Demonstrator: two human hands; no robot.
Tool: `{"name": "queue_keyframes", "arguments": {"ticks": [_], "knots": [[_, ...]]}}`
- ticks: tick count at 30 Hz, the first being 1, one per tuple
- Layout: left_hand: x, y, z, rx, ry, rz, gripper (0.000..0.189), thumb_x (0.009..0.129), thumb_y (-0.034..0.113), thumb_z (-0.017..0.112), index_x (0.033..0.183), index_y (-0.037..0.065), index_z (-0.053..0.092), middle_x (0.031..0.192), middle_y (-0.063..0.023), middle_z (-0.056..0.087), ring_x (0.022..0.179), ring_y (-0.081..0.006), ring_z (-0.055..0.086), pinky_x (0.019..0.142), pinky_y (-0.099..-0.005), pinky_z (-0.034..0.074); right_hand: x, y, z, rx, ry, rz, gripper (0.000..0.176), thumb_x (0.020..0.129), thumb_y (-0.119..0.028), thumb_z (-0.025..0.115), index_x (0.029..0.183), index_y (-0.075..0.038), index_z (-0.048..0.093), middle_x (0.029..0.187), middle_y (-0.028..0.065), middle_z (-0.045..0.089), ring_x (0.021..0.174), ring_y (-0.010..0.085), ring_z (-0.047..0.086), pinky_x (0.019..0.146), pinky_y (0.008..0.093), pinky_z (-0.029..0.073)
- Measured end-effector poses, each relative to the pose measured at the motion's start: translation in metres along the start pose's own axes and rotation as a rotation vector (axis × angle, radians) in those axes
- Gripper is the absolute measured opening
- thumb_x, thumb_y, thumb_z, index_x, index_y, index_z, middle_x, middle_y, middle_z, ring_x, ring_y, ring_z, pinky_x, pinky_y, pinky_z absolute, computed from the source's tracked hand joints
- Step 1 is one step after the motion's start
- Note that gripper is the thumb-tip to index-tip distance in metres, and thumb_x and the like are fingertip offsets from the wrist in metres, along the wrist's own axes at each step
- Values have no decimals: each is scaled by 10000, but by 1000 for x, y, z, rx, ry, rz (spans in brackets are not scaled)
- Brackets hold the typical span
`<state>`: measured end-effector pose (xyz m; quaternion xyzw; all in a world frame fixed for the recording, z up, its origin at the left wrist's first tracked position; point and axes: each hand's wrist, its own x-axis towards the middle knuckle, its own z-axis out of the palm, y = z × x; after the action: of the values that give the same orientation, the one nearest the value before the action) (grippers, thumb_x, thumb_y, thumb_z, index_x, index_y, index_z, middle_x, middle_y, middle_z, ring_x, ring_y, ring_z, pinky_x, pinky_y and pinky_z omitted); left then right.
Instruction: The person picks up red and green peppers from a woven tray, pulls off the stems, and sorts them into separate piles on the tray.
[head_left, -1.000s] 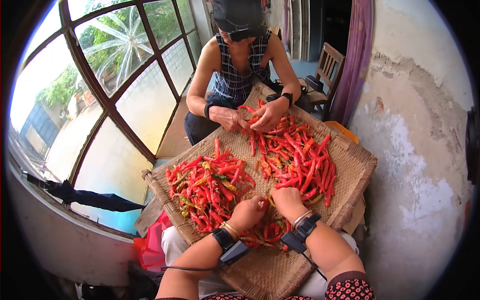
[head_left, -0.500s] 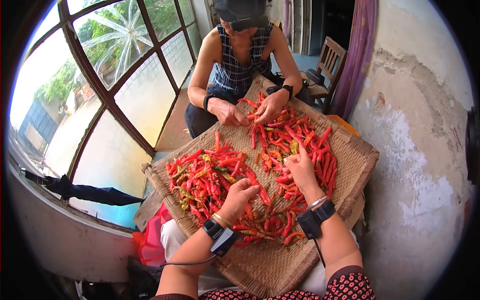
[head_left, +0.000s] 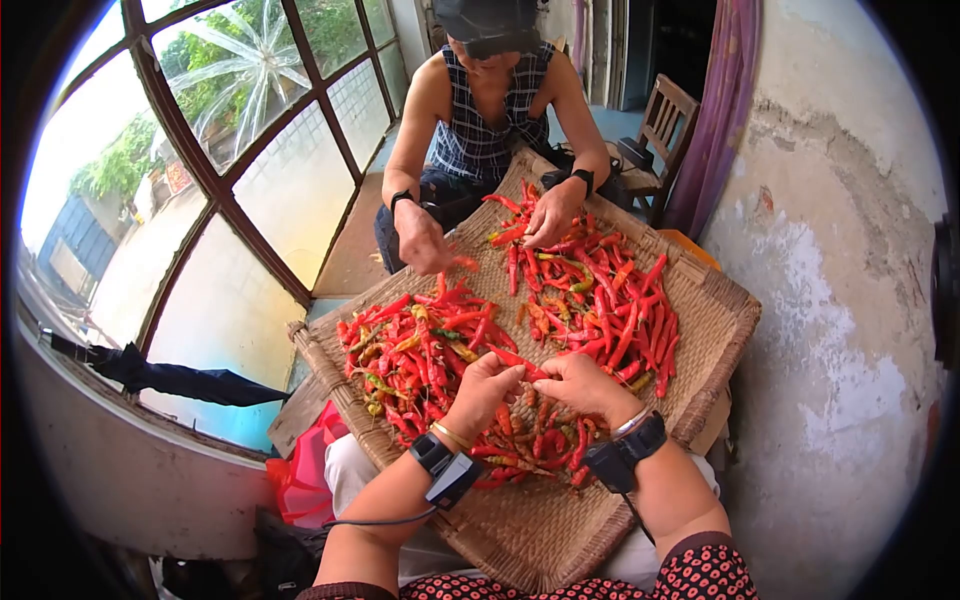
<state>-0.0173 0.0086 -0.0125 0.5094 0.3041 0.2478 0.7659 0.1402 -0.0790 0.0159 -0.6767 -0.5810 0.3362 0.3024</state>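
A window (head_left: 200, 150) with dark curved bars fills the far left, and a dark folded cloth (head_left: 170, 380) lies on its sill. Below that, a red bag (head_left: 300, 480) sits beside the person's knee. A woven tray (head_left: 540, 540) rests across the lap and reaches to a second person sitting opposite.

On the tray's window side lies the left heap (head_left: 410, 345) of red chillies mixed with some green and yellow ones. The left hand (head_left: 483, 390) has its fingers curled, pinching 1 end of a chilli (head_left: 518, 360). That chilli lies above the middle of the tray, between the 2 heaps. The right hand (head_left: 585, 385) is also closed, gripping the chilli's other end, so the 2 hands meet almost thumb to thumb. Each wrist wears a black band (head_left: 440, 465).

Further over is the right heap (head_left: 605, 295), mostly red. At the far edge the other person's hand nearer the window (head_left: 420, 240) hangs over the tray by a loose chilli, and their other hand (head_left: 548, 215) rests on the right heap. Beyond them are a wooden chair (head_left: 660, 125), a purple curtain (head_left: 720, 110) and a flaking wall (head_left: 830, 300).
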Motion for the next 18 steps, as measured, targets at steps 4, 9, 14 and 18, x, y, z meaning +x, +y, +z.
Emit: {"name": "queue_keyframes", "arguments": {"ticks": [4, 9, 14, 18], "knots": [[2, -17, 0, 292, -106, 208, 103, 835, 143, 594, 859, 43, 582, 754, 2, 611, 630, -92, 566, 561, -224, 455, -2, 8, -22, 304, 135, 79, 173, 809, -177, 567, 797, -11, 614, 598, 52, 568, 529, 120, 535, 503, 283, 422], [-15, -9, 21, 1182, -536, 556, 245, 716, 213, 675, 901, 70, 601, 832, -72, 587, 819, -223, 559, 736, -328, 455, -7, -4, -39, 834, 645, 44, 568, 880, -156, 489, 1356, -21, 210, 706, 62, 588, 527, 65, 536, 465, 181, 411], [-20, -24, 34, 1341, -735, 690, 410, 668, 284, 688, 1021, 109, 577, 997, -72, 545, 993, -254, 480, 848, -366, 397, -14, -16, -25, 690, 483, -7, 435, 868, -95, 493, 1266, 21, 362, 733, 64, 581, 541, 69, 533, 483, 194, 430], [-27, -36, 40, 1493, -762, 749, 642, 610, 379, 704, 1169, 132, 505, 1127, -75, 488, 1034, -268, 445, 907, -408, 358, -12, -10, -19, 684, 392, 4, 270, 856, -71, 512, 1100, 43, 524, 727, 44, 565, 541, 52, 510, 498, 198, 443]]}}
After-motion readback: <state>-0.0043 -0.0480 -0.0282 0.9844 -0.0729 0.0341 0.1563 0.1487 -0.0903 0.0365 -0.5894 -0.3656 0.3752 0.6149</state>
